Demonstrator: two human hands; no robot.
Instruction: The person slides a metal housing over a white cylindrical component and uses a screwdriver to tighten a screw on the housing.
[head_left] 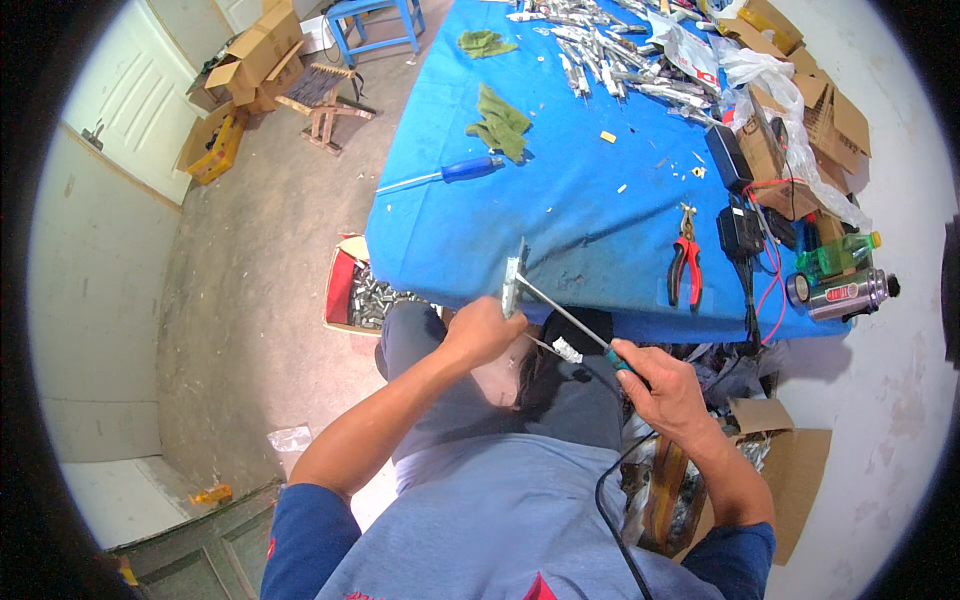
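My left hand (484, 330) is closed around a narrow silver-white part (511, 284), held upright at the table's near edge. A thin dark tip sticks up from its top. My right hand (660, 388) grips a screwdriver (565, 315) with a teal handle and a long metal shaft. Its tip meets the side of the silver-white part; the exact contact is too small to make out. Below the hands, a crumpled white scrap (567, 349) lies over my lap.
On the blue-covered table (590, 200) lie a blue-handled screwdriver (465, 170), red-handled pliers (686, 262), green cloths (500, 122) and a pile of silver parts (625, 65). Power adapters (740, 232), a green bottle (840, 255) and a steel flask (850, 295) stand right. A box of metal pieces (375, 300) sits left.
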